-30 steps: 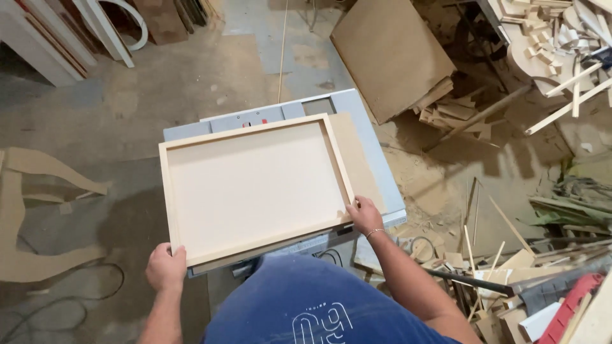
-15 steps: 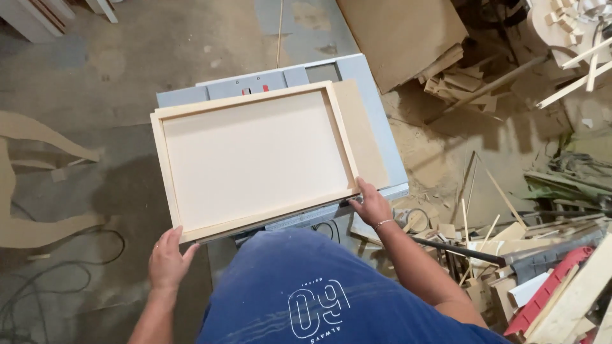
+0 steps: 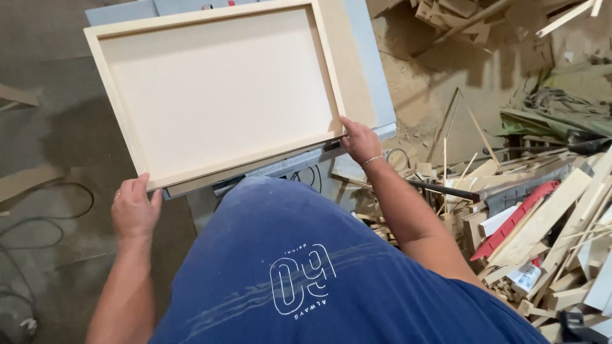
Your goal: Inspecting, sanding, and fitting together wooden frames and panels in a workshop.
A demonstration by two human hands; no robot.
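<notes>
A shallow pale wooden tray-like frame [image 3: 217, 95] with a raised rim lies flat on a grey saw table [image 3: 366, 76]. My left hand [image 3: 135, 207] grips the frame's near left corner. My right hand [image 3: 359, 140] holds its near right corner, thumb on the rim. A thin beige board [image 3: 347, 64] lies beside the frame's right side on the table. My blue shirt fills the lower middle of the view.
A heap of wood offcuts and strips [image 3: 542, 216] with a red piece [image 3: 523, 216] lies at the right. Sawdust [image 3: 414, 83] covers the floor past the table. Black cables [image 3: 38, 216] run over the floor at the left.
The view has tipped down and closer, so the frame sits higher in the picture. Both hands stay on the frame's near corners; the frame has slid slightly toward me.
</notes>
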